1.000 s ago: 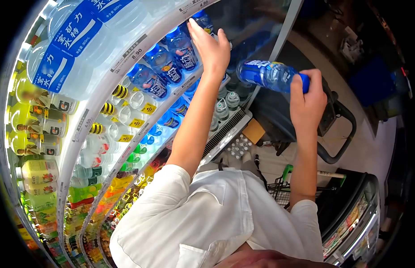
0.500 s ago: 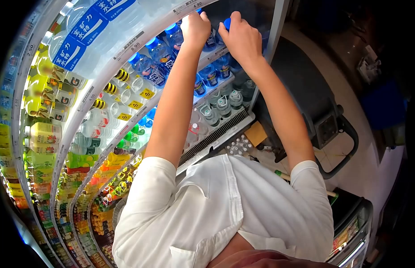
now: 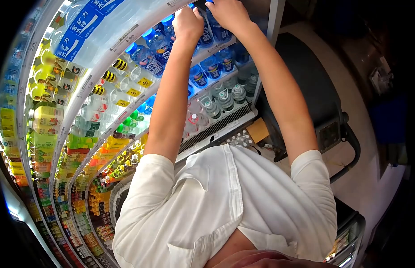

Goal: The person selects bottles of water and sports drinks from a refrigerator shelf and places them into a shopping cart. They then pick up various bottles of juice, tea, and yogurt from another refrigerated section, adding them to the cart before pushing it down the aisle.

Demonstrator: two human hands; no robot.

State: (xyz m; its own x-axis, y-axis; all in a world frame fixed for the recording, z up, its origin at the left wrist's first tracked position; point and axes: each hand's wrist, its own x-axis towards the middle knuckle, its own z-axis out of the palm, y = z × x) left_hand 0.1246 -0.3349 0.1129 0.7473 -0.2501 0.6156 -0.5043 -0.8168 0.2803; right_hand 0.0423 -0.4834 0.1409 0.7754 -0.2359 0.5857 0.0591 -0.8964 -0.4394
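Observation:
My left hand is closed at the top of a blue-capped bottle on the upper blue-bottle shelf; its fingers mostly hide the cap. Beside it, my right hand reaches the top edge of the view, fingers curled at another blue cap. Under my hands stands a blue-labelled bottle, partly covered. More blue-capped bottles line up left of my left forearm. Both forearms stretch into the lit drinks cooler.
One shelf lower are more blue-labelled bottles, with large clear water bottles beneath. Curved shelves of colourful drinks run down the left. A black bin-like container stands at right, and a cardboard piece lies on the floor.
Both hands have shifted up in the view, the right one also leftward, closer to my left hand. The shelves appear slightly shifted as the camera moved.

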